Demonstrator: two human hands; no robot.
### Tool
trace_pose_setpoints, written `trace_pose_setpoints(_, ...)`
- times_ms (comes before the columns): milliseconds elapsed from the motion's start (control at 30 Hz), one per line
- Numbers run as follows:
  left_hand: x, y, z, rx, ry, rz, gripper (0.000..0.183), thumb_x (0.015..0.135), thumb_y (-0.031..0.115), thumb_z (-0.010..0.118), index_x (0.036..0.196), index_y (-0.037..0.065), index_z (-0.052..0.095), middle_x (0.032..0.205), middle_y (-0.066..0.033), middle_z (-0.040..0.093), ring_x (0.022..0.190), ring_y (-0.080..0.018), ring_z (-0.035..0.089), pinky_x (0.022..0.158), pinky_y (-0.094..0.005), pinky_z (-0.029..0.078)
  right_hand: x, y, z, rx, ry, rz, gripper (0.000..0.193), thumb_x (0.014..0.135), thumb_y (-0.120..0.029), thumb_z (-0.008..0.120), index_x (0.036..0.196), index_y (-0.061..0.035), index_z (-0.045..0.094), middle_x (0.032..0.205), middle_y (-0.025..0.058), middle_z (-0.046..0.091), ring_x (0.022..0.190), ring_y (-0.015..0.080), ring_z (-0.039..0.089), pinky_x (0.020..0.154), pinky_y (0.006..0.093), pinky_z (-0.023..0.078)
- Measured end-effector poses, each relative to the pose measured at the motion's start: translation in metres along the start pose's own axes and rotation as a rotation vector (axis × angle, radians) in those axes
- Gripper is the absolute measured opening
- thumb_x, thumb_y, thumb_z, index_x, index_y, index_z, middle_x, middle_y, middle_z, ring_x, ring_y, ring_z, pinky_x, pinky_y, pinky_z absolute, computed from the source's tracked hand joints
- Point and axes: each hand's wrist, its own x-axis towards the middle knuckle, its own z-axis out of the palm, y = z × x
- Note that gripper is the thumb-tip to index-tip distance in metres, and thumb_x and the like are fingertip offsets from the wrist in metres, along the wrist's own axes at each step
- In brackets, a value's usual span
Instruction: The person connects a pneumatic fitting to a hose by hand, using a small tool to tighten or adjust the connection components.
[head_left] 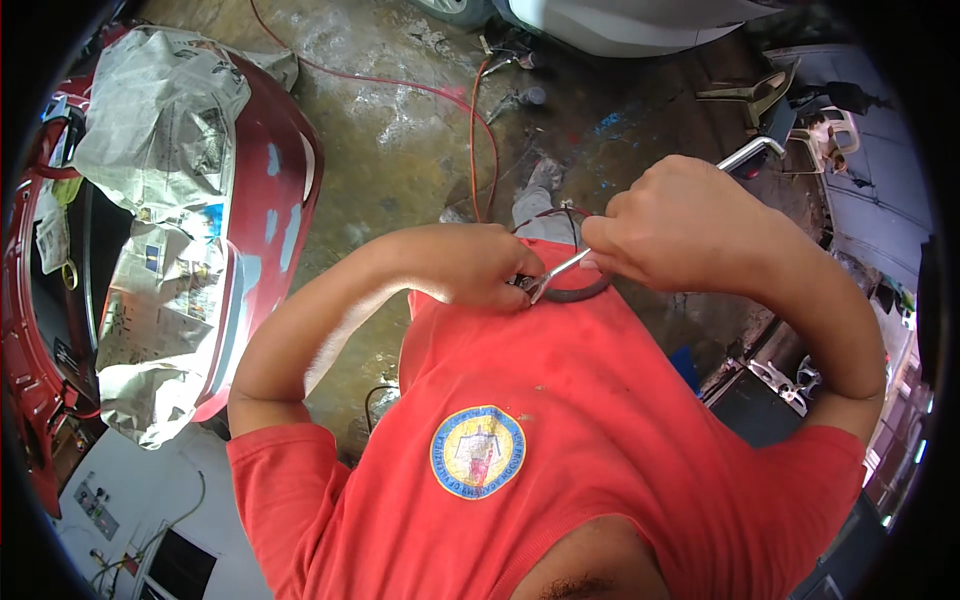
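Note:
My right hand [665,222] is closed around a long silver metal rod [745,155]. Its upper end bends over beyond my knuckles, and its lower end looks forked where it meets my left hand. My left hand [470,262] is closed at waist height, fingers around a small dark metal piece [522,283] at the rod's lower end; most of that piece is hidden. A thick dark curved tube [580,293] runs below the rod, in front of my red shirt [600,400]. Thin dark cords loop just above, between my hands.
Left stands a red car body part [270,190] with grey patches, partly covered by newspaper [165,120]. A red hose [400,85] crosses the wet, stained floor. A light-coloured car [630,25] is at the far side. Metal parts [785,385] lie at right.

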Motion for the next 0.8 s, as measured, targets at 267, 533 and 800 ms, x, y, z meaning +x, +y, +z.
trace_pose_setpoints(267,0.007,-0.004,-0.005,0.022,-0.091,0.009,0.027,0.091,0.024,0.064,0.108,0.004,0.071,0.083,-0.0188,0.07,0.075,-0.0331,0.066,0.07,-0.0447,0.051,0.013,0.003,-0.013,0.002,-0.075,-0.016,0.031,0.093,-0.034,0.067,0.078,-0.0075,0.065,0.065,0.0119,0.066,0.066,0.0353,0.068,0.062,0.0468,0.052)
trace_pose_setpoints(533,0.014,0.0,-0.005,0.121,-0.174,-0.036,0.03,0.09,0.023,0.063,0.112,0.004,0.07,0.095,-0.0189,0.072,0.09,-0.0364,0.069,0.08,-0.0456,0.052,0.023,0.003,-0.013,0.038,-0.122,-0.033,0.032,0.093,-0.035,0.066,0.077,-0.0074,0.068,0.063,0.0142,0.065,0.065,0.0382,0.066,0.062,0.0484,0.052)
trace_pose_setpoints(800,0.01,0.008,0.004,0.122,-0.096,-0.055,0.052,0.093,0.053,0.066,0.103,0.002,0.07,0.094,-0.0211,0.072,0.091,-0.0397,0.069,0.079,-0.0478,0.052,0.015,0.008,0.008,0.025,-0.066,-0.047,0.033,0.093,-0.035,0.067,0.075,-0.008,0.066,0.063,0.014,0.066,0.064,0.0371,0.067,0.061,0.0483,0.052)
